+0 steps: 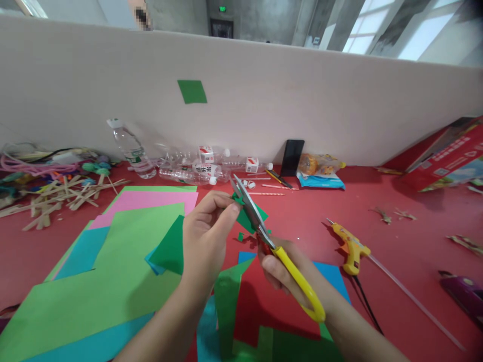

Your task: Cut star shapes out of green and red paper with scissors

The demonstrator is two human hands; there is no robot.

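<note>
My left hand [207,231] pinches a small piece of green paper [238,199] between thumb and fingertips. My right hand [289,274] grips a pair of scissors [298,281] with yellow handles. The parted blades point up and away, right beside the green piece; whether they touch it I cannot tell. Behind the blades a larger green paper [247,218] and a small green scrap [240,236] lie on the red table. Under my right hand are a red sheet [271,306] and cut green paper [228,296]. A dark green sheet [169,249] lies left of my left hand.
Light green sheets [124,261] spread across the left. Plastic bottles [188,173] line the white partition [241,100], near a black phone [292,157] and a snack packet [320,176]. A yellow glue gun [350,249] with cord lies right. Wooden sticks [71,196] pile at left.
</note>
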